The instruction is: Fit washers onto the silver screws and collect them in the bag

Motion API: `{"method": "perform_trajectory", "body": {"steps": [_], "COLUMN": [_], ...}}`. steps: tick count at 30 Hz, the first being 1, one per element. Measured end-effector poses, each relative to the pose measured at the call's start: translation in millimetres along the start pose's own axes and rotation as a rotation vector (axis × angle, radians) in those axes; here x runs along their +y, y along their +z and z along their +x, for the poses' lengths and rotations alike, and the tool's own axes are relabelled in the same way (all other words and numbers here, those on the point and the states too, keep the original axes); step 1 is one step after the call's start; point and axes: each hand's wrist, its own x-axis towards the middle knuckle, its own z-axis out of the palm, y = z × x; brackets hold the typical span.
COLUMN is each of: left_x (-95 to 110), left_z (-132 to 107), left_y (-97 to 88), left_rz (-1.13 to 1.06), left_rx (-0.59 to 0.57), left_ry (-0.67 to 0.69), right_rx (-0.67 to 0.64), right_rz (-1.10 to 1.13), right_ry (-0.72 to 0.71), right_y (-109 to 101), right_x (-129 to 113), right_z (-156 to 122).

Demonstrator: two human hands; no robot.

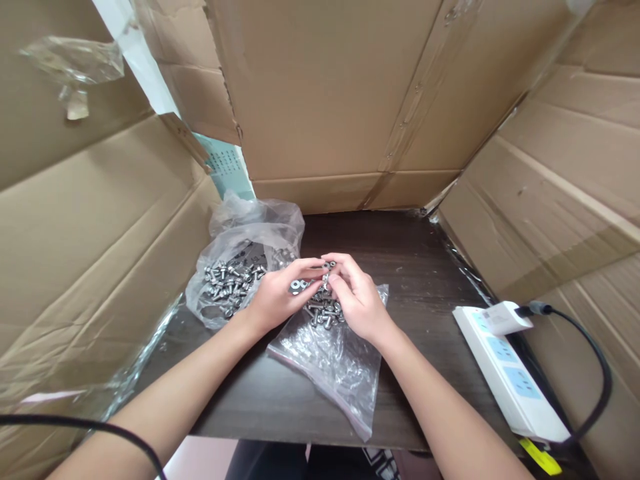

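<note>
1. The left hand [277, 297] reaches in over the counter [420, 273], its thumb and index fingertips beside a small metal part [326, 280]; whether this grip clamps the part or only steadies it, I cannot tell.
2. The right hand [361, 301] meets it from the other side, its grip closed on that same part between thumb and fingers.
3. The small metal part sits between the two sets of fingertips, above a pile of bolts [327, 315]; its exact shape is too small to make out.
4. The bolts lie on a flat clear zip bag [333, 367], which rests on the counter below the hands.
5. Metal rings [295, 285] show just beyond the left thumb, framed by the left hand.
6. Left of the hands, an open plastic bag [197, 293] holds many more bolts [230, 283].
7. At the right, a white power strip [493, 387] carries a white adapter [500, 319] with a black cable [607, 370].
8. Cardboard walls [330, 87] enclose the counter.
</note>
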Motion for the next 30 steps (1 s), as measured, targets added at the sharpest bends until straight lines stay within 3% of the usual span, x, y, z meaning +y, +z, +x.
{"method": "perform_trajectory", "body": {"steps": [30], "left_x": [-5.7], "left_z": [0.2], "left_y": [1.8], "left_rz": [0.048], "left_rx": [0.018], "left_ry": [0.113], "right_rx": [-0.040], "right_rz": [0.002], "right_ry": [0.037], "right_y": [0.0], "right_x": [1.0], "right_z": [0.7]}}
